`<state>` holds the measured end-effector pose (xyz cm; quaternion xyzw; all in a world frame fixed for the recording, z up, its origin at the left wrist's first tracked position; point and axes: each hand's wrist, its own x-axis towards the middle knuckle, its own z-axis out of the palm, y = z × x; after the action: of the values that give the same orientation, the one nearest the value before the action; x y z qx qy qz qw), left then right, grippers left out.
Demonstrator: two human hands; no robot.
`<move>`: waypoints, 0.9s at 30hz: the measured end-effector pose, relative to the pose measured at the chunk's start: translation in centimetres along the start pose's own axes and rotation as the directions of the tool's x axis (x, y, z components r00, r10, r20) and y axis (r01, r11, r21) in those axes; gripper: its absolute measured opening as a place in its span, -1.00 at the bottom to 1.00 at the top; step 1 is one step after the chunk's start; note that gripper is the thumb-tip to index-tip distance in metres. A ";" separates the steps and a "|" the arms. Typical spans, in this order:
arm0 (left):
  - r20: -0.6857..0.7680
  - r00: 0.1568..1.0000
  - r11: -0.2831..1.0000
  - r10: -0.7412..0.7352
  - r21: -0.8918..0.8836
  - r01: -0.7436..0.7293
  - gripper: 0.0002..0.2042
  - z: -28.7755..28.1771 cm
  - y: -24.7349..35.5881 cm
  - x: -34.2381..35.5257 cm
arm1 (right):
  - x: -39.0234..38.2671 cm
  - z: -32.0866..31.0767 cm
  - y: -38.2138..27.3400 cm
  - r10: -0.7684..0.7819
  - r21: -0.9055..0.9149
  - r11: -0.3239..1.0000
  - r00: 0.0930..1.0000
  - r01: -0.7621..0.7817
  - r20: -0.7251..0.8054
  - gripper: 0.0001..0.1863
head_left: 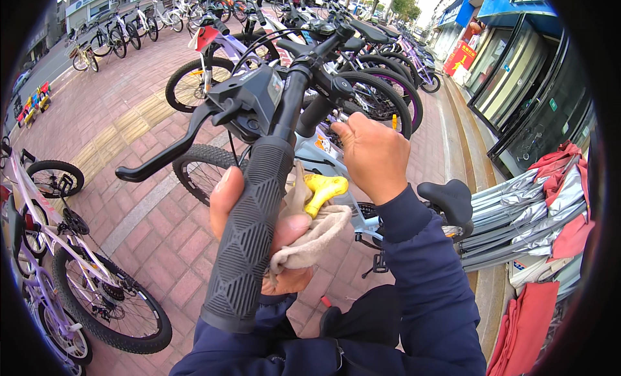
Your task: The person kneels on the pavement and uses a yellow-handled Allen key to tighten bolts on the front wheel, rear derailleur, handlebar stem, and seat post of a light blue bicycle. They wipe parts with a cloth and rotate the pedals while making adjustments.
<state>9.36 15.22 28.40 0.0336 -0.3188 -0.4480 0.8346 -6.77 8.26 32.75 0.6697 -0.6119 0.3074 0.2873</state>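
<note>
The black ribbed handlebar grip [249, 227] of a pale blue bicycle [323, 156] rises close in front of me. My left hand [226, 198] is closed around it from behind and below, fingers showing on both sides. A beige cloth [317, 240] and a yellow three-armed piece [323, 189] are bunched against that hand. Right of the handlebar stem [314, 114], my right hand [376, 157] is curled in a fist with its thumb toward the stem; whatever it may hold is hidden. A black brake lever [168, 156] and shifter housing [249, 101] sit beyond the grip.
Rows of parked bicycles [381, 85] fill the far side, and more bicycles [103, 292] stand at left. Folded canopy frames with red fabric [530, 331] lie at right beside the shop steps [469, 149]. The ground is reddish paving [162, 246].
</note>
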 end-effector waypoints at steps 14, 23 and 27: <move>0.000 0.982 0.965 -0.186 -0.189 0.183 -0.11 -1.1 0.8 0.4 | -0.8 1.3 -0.2 0.104 0.041 0.994 0.989 -0.100 -0.103 -0.60; -0.027 0.991 0.991 -0.134 0.000 0.134 -0.13 -0.4 0.9 0.4 | -1.1 1.7 -0.3 0.140 0.126 0.984 0.987 -0.130 -0.078 -0.63; 0.014 0.985 0.985 -0.171 -0.016 0.171 -0.17 -0.6 1.0 0.1 | -1.0 0.3 0.1 0.025 0.085 0.996 0.996 -0.018 -0.086 -0.66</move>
<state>10.48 15.57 28.35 0.0508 -0.3159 -0.5209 0.7914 -6.87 8.62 31.78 0.6604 -0.5925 0.3650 0.2820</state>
